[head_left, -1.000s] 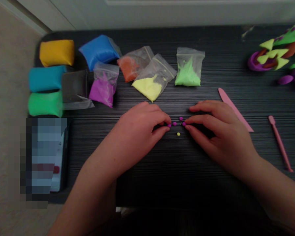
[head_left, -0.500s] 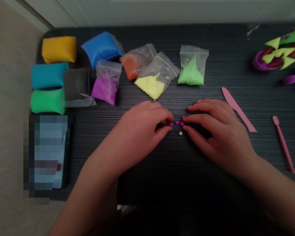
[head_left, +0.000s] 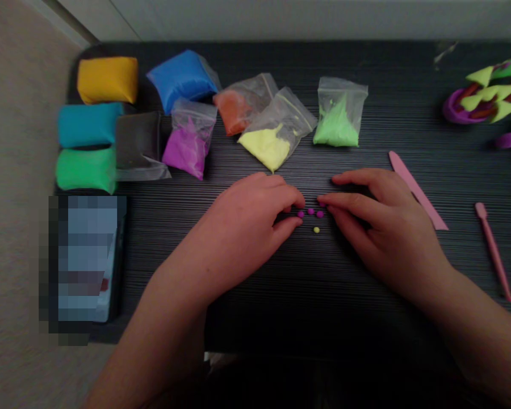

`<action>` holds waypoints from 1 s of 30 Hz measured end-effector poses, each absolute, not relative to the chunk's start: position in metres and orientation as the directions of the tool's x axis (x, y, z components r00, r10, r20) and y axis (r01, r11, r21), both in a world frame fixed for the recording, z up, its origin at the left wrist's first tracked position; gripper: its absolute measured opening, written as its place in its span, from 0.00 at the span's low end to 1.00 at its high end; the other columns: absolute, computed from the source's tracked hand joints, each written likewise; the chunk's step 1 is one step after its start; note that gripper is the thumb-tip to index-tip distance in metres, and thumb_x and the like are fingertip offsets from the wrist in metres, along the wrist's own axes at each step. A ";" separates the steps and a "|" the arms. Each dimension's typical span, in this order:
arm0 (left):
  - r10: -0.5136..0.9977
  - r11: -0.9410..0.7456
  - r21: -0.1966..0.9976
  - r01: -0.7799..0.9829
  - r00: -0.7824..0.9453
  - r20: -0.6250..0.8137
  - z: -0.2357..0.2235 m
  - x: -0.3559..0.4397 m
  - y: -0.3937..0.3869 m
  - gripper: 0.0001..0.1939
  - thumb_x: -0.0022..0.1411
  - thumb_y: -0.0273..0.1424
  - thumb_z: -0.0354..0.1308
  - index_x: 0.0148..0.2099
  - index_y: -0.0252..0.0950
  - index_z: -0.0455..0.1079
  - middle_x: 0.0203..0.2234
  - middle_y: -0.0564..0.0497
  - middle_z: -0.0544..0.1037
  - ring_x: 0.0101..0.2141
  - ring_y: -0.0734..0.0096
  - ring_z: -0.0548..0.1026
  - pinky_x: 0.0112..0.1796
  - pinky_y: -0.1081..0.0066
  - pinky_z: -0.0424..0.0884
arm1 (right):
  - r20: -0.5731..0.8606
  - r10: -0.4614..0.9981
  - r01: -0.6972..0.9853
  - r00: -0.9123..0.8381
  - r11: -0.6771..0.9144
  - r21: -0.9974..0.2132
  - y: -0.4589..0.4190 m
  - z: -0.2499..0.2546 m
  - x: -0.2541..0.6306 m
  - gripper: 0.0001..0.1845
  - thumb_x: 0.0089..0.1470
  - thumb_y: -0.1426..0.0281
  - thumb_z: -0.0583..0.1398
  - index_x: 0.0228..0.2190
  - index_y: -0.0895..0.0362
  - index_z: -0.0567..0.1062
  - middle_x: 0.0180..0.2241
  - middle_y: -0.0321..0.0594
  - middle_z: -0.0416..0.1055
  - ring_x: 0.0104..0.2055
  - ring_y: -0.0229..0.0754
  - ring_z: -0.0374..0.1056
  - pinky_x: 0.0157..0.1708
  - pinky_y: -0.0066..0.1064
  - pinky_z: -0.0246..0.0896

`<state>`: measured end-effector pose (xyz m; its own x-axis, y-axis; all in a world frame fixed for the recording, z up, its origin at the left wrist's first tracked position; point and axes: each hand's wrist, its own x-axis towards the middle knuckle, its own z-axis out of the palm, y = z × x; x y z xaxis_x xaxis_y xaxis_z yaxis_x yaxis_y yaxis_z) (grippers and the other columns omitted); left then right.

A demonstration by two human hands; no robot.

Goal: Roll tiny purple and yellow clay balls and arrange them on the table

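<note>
Small purple clay balls lie in a loose group between my two hands, one purple ball (head_left: 310, 211) in the middle and another purple ball (head_left: 320, 214) beside it. My left hand (head_left: 255, 213) rests on the table, its thumb and index finger curled around the leftmost purple ball (head_left: 300, 215). My right hand (head_left: 377, 218) has its index fingertip and thumb closed at the upper purple ball (head_left: 322, 204), which they partly cover; its other fingers stretch out. A tiny yellow clay ball (head_left: 316, 230) sits just nearer to me, untouched.
Behind my hands lie bags of yellow clay (head_left: 266, 147), light green clay (head_left: 337, 128) and purple clay (head_left: 185, 147), with more packs leftward. A phone (head_left: 87, 258) is at left. Right are a pink clay knife (head_left: 417, 190), a pink stick tool (head_left: 494, 253) and clay models (head_left: 472, 105).
My right thumb has lifted away from the lower purple ball towards the index fingertip at the upper one. My left hand stays nearly still. The whole view has shifted slightly.
</note>
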<state>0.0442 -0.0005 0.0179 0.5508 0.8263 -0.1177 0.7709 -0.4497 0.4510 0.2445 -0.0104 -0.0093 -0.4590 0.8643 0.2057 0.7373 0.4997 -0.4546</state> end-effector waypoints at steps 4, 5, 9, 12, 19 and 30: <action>0.825 -0.452 0.445 0.773 0.552 -0.121 0.018 0.044 0.000 0.09 0.58 0.32 0.51 0.40 0.39 0.70 0.34 0.53 0.74 0.38 0.69 0.70 0.40 0.67 0.64 | 0.237 0.871 0.721 -0.430 0.489 -0.491 -0.011 -0.009 0.246 0.10 0.50 0.73 0.57 0.36 0.52 0.73 0.43 0.43 0.68 0.47 0.46 0.63 0.45 0.42 0.60; 0.826 -0.452 0.445 0.773 0.551 -0.119 0.018 0.044 0.000 0.09 0.58 0.32 0.51 0.39 0.39 0.70 0.33 0.53 0.74 0.38 0.69 0.70 0.40 0.67 0.64 | 0.236 0.872 0.716 -0.429 0.487 -0.501 -0.011 -0.008 0.246 0.09 0.50 0.73 0.57 0.35 0.53 0.73 0.43 0.43 0.68 0.47 0.46 0.63 0.45 0.42 0.61; 0.829 -0.443 0.454 0.773 0.546 -0.121 0.017 0.044 0.000 0.08 0.58 0.32 0.51 0.38 0.39 0.70 0.33 0.53 0.74 0.38 0.69 0.70 0.40 0.67 0.64 | 0.227 0.876 0.714 -0.427 0.480 -0.509 -0.012 -0.006 0.247 0.09 0.49 0.73 0.57 0.35 0.53 0.73 0.42 0.43 0.69 0.46 0.46 0.64 0.45 0.42 0.61; 0.831 -0.435 0.460 0.774 0.542 -0.126 0.018 0.044 0.000 0.08 0.58 0.31 0.52 0.38 0.39 0.70 0.33 0.52 0.74 0.37 0.69 0.70 0.40 0.67 0.64 | 0.216 0.881 0.720 -0.422 0.470 -0.511 -0.012 -0.004 0.246 0.10 0.48 0.73 0.58 0.36 0.54 0.72 0.42 0.43 0.69 0.46 0.46 0.64 0.46 0.42 0.61; 0.829 -0.447 0.455 0.771 0.547 -0.113 0.018 0.045 0.000 0.08 0.57 0.31 0.52 0.38 0.38 0.70 0.33 0.52 0.74 0.37 0.69 0.70 0.39 0.68 0.65 | 0.205 0.859 0.715 -0.470 0.506 -0.482 -0.012 -0.004 0.246 0.14 0.48 0.73 0.58 0.39 0.52 0.72 0.43 0.43 0.68 0.47 0.48 0.63 0.45 0.44 0.60; 0.841 -0.452 0.469 0.759 0.538 -0.060 0.017 0.049 -0.002 0.09 0.56 0.32 0.53 0.40 0.38 0.68 0.35 0.51 0.72 0.40 0.67 0.68 0.42 0.66 0.64 | 0.212 0.859 0.713 -0.467 0.507 -0.484 -0.012 -0.005 0.248 0.09 0.48 0.72 0.58 0.35 0.54 0.72 0.43 0.44 0.68 0.46 0.47 0.63 0.45 0.43 0.61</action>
